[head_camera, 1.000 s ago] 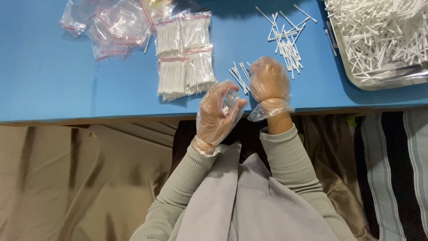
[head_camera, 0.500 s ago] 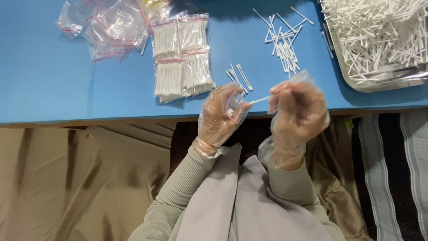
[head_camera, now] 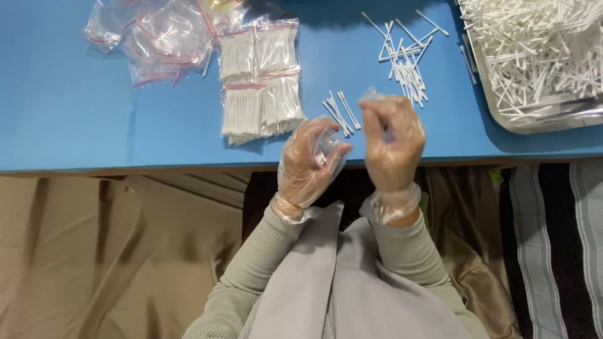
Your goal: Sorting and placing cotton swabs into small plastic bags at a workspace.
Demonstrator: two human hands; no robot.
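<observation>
Nearest, lap: grey cloth over the person's lap, with pale green ribbed sleeves running up to both wrists.
Left hand: the left hand wears a clear thin glove and is curled shut around a small bunch of swabs; their white tips show between thumb and fingers, just at the near edge of the counter.
Right hand: the right hand is gloved the same way and raised upright, fingers bent loosely together and blurred; whether it grips anything cannot be told. It stands just beside the left hand, not touching it.
Counter: the blue counter begins right behind both hands; brown fabric hangs below its edge on the left, striped cloth on the right.
Few swabs: a short row of loose sticks lies on the counter just beyond and between the two hands.
Filled bags: four clear bags packed with swabs, red strips at their tops, lie side by side and stacked to the left of that row.
Scattered swabs: a looser heap lies farther back, behind the right hand.
Tray: a metal tray at the far right holds a large pile of white swabs.
Empty bags: crumpled clear bags with red strips lie at the far left, touching the filled ones.
</observation>
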